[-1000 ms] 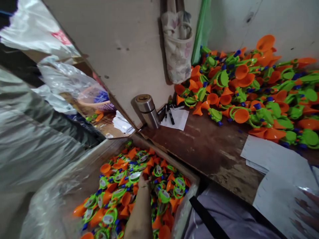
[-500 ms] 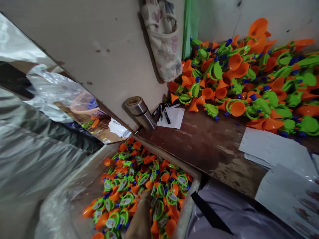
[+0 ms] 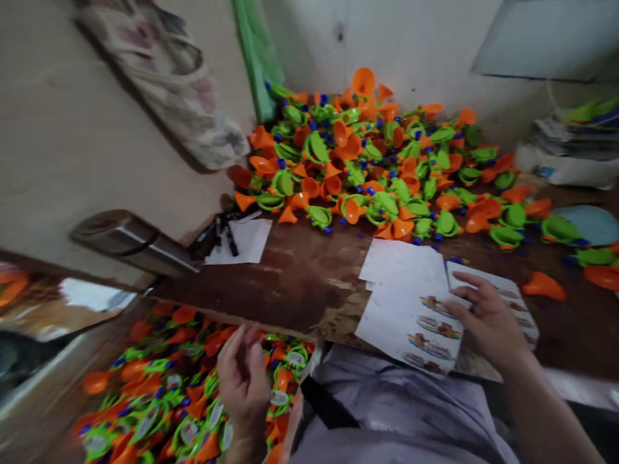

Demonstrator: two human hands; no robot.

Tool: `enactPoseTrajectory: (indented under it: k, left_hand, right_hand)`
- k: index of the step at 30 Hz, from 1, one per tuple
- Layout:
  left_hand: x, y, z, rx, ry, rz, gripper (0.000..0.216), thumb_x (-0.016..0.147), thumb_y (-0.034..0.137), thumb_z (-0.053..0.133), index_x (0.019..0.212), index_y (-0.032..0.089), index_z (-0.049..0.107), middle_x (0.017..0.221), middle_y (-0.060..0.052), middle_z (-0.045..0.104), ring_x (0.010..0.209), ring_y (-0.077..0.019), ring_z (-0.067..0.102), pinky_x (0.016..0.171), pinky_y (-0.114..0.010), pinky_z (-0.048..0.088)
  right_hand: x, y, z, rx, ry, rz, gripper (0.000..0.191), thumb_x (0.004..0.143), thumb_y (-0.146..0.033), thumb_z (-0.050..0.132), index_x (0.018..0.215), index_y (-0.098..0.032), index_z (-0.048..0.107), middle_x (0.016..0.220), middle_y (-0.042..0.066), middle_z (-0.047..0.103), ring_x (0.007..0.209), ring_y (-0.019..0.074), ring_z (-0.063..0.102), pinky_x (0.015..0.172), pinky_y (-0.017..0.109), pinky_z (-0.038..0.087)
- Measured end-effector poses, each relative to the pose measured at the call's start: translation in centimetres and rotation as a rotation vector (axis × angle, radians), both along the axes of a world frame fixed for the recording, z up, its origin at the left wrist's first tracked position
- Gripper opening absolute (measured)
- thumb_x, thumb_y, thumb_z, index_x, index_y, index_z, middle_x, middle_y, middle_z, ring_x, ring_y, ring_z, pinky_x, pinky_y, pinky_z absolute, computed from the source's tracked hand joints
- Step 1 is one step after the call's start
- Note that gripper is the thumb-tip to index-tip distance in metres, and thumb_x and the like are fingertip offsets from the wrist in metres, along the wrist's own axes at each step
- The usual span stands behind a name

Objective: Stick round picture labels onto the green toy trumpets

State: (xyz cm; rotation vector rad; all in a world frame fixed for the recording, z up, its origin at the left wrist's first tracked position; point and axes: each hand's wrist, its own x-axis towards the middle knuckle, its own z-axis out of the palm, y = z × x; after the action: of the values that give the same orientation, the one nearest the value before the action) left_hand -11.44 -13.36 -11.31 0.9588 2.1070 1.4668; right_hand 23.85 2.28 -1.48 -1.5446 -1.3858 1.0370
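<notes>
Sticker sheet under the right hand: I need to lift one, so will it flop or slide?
Probably floppy: the sticker sheet looks thin and flat, and its near edge seems to overhang the table. Likely light and apt to slide, since it lies loose over other sheets, with only the right hand resting on it.

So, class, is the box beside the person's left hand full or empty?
Full, as far as shows: orange and green toys cover the box under the left hand; its bottom is hidden.
</notes>
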Motion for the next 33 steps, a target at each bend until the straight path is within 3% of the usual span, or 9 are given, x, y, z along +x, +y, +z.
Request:
enactPoseTrajectory:
  k: [1,4,7,11,14,19,23,27,33]
  left_hand:
    - [0.6,1.3,1.7,0.098,0.011,-0.014,0.047,0.108,0.045,0.045,0.151,0.027,0.041,0.147,-0.012,0.058,0.14,-0.0313,0.059,0.119,-0.052,0.05]
    - [3.0,6.0,7.1,0.343,-0.006,-0.341,0.042,0.103,0.037,0.06,0.144,0.028,0.054,0.147,-0.011,0.063,0.137,-0.0303,0.062,0.112,-0.049,0.055]
    - [6.6,10.8,11.0,0.225,0.185,-0.681,0.057,0.091,0.035,0.077,0.144,0.025,0.059,0.148,-0.013,0.065,0.136,-0.0307,0.064,0.116,-0.047,0.05]
    - [10.7,15.1,12.5,0.092,0.052,-1.057,0.056,0.096,0.024,0.061,0.151,0.02,0.051,0.098,-0.005,0.08,0.088,-0.0186,0.075,0.083,-0.031,0.057]
    - [11.8,16.3,12.4,0.057,-0.005,-1.065,0.054,0.096,0.022,0.057,0.149,0.017,0.053,0.079,0.001,0.072,0.071,-0.0146,0.066,0.066,-0.024,0.048]
    - [12.4,16.9,13.1,0.033,-0.103,-1.098,0.055,0.093,0.023,0.061,0.147,0.017,0.053,0.079,0.001,0.072,0.073,-0.0143,0.066,0.068,-0.025,0.05]
    - [13.6,17.0,14.0,0.047,-0.156,-1.117,0.049,0.093,0.024,0.062,0.142,0.019,0.057,0.085,-0.001,0.074,0.077,-0.0147,0.067,0.07,-0.025,0.052]
    - [14.5,16.9,14.4,-0.018,-0.205,-1.137,0.049,0.092,0.027,0.062,0.141,0.02,0.058,0.087,-0.002,0.073,0.077,-0.0156,0.066,0.059,-0.022,0.048]
    - [15.2,16.9,14.1,-0.089,-0.259,-1.126,0.045,0.089,0.026,0.063,0.133,0.02,0.061,0.077,0.002,0.066,0.072,-0.015,0.061,0.062,-0.026,0.045]
  right_hand:
    - [-0.3,0.3,0.3,0.019,0.002,0.04,0.067,0.071,-0.051,0.087,0.126,-0.025,0.059,0.084,0.0,0.073,0.067,0.0193,0.07,0.058,0.03,0.057]
    - [-1.0,0.9,1.3,0.05,-0.007,0.216,0.065,0.081,-0.041,0.081,0.136,-0.024,0.052,0.08,-0.003,0.073,0.062,0.0172,0.066,0.054,0.028,0.053]
    - [-1.7,0.9,2.0,0.073,-0.016,0.376,0.062,0.089,-0.035,0.076,0.143,-0.024,0.046,0.081,-0.004,0.074,0.06,0.0167,0.065,0.052,0.027,0.051]
    - [-2.3,0.4,1.6,0.135,0.049,0.376,0.059,0.094,-0.034,0.071,0.144,-0.024,0.041,0.082,-0.005,0.073,0.057,0.0149,0.064,0.052,0.026,0.052]
    - [-1.7,-0.1,0.9,0.209,0.091,0.311,0.047,0.095,-0.03,0.07,0.134,-0.026,0.044,0.08,-0.005,0.072,0.063,0.0161,0.071,0.057,0.025,0.057]
    - [-0.6,-0.5,0.7,0.471,-0.117,0.239,0.008,0.095,-0.018,0.067,0.097,-0.026,0.064,0.076,-0.003,0.073,0.062,0.0135,0.071,0.055,0.02,0.054]
    - [-0.8,-0.7,1.0,0.519,-0.222,0.258,0.02,0.098,-0.019,0.064,0.115,-0.027,0.072,0.084,-0.001,0.08,0.057,0.0142,0.072,0.053,0.022,0.057]
    - [-0.8,-1.0,1.1,0.583,-0.286,0.237,0.021,0.1,-0.017,0.061,0.112,-0.026,0.075,0.091,0.003,0.083,0.068,0.0173,0.078,0.063,0.026,0.064]
    - [-0.7,-1.5,0.8,0.74,-0.322,0.218,0.025,0.1,-0.012,0.06,0.11,-0.026,0.078,0.085,0.003,0.082,0.076,0.0178,0.08,0.067,0.025,0.066]
